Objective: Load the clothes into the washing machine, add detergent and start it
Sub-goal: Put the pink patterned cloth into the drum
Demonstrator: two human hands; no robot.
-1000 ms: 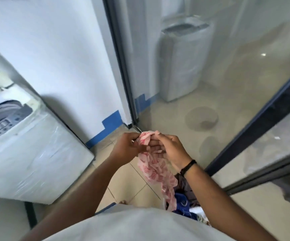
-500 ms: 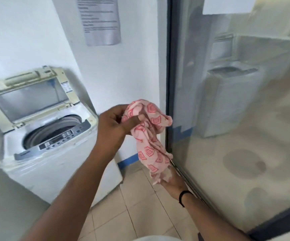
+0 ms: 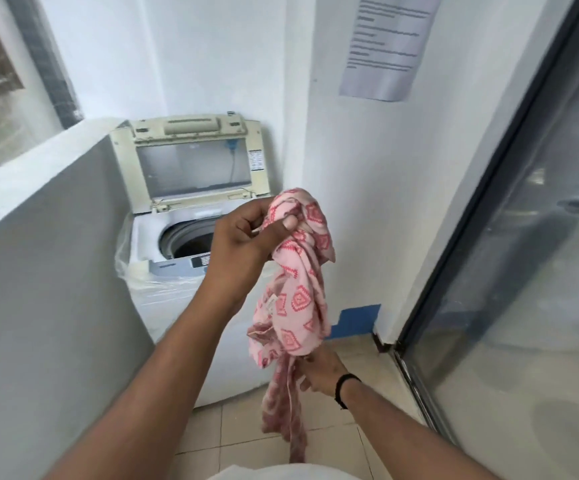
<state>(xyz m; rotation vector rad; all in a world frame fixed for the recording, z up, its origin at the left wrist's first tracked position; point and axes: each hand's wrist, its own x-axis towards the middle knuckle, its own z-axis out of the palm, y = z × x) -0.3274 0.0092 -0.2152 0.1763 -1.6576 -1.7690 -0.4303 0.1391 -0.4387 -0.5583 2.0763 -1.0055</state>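
White walls close in a narrow laundry corner. Left hand (image 3: 246,237) pinches the pink patterned garment (image 3: 298,285) at its bunched top; right hand (image 3: 319,372) grips the limp tail below. Thin, floppy cloth — best gathered before dropping into the washing machine (image 3: 177,258), whose lid stands open just beyond.

Left hand (image 3: 246,237) pinching the top of a pink patterned garment (image 3: 298,289), right hand (image 3: 319,370) gripping its lower end. Behind, top-load washing machine (image 3: 163,289) with lid (image 3: 191,164) propped up, drum open. Paper notice (image 3: 385,43) on wall, glass door (image 3: 523,271) at right.
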